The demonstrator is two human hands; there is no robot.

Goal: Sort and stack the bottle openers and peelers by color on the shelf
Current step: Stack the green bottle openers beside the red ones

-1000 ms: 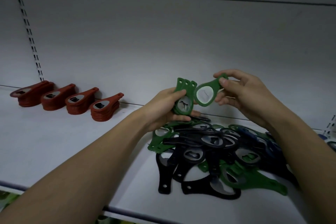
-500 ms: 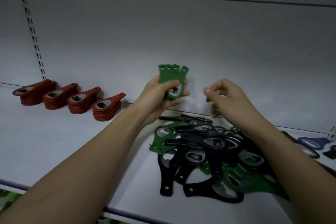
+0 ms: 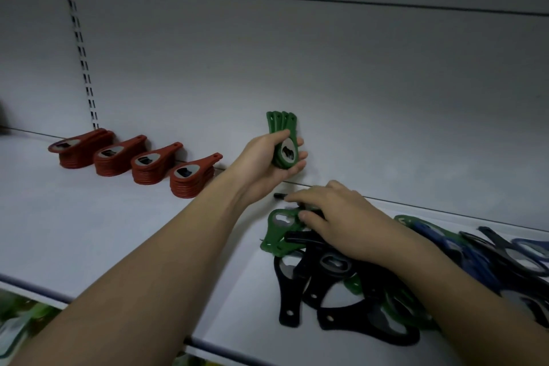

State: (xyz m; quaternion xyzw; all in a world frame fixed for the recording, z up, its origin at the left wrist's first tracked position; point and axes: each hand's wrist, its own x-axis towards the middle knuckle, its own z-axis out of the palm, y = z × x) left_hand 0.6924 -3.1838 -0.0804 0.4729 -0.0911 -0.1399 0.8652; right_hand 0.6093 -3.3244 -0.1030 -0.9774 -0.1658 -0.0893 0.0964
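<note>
- Your left hand (image 3: 267, 163) grips a fanned bundle of green openers (image 3: 283, 140), handles up, above the white shelf (image 3: 118, 232).
- Your right hand (image 3: 335, 217) rests palm-down on the mixed pile (image 3: 341, 285), thumb touching a loose green opener (image 3: 280, 230); whether it holds anything cannot be told.
- Four red stacks (image 3: 133, 160) stand in a row at left.

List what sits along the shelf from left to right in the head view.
Four stacks of red bottle openers → left hand holding a green opener bundle → right hand on the mixed pile of black, green and blue openers.
</note>
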